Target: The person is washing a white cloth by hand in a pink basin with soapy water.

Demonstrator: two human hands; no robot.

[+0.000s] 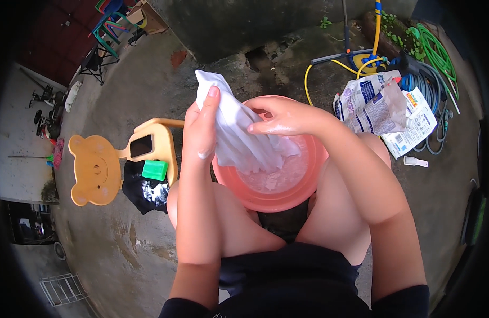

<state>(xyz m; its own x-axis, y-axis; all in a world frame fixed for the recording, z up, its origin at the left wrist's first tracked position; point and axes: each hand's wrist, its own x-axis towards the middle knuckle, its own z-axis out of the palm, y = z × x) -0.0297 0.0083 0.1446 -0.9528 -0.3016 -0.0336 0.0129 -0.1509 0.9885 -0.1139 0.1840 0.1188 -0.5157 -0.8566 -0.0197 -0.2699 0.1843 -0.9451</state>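
A wet white cloth [244, 131] hangs above and partly into a pink plastic basin [268, 202] of sudsy water between my knees. My left hand [204, 123] grips the cloth's upper left part, thumb on top. At the cloth's right side is my right hand [278, 115], its thumb and fingers curved around an edge; whether they pinch the fabric is hard to tell. Some foam clings to both hands. To the left, a green bar of soap [154, 169] lies on a dark garment [137, 187] draped over a yellow child's chair [171, 147] with a bear-face back.
A dark phone-like slab [141, 146] rests on the chair. On the right lie plastic packaging [371, 103], a printed white box [415, 127], a small white brush [415, 161] and coiled hoses [435, 55]. Stacked stools [109, 24] stand at the upper left.
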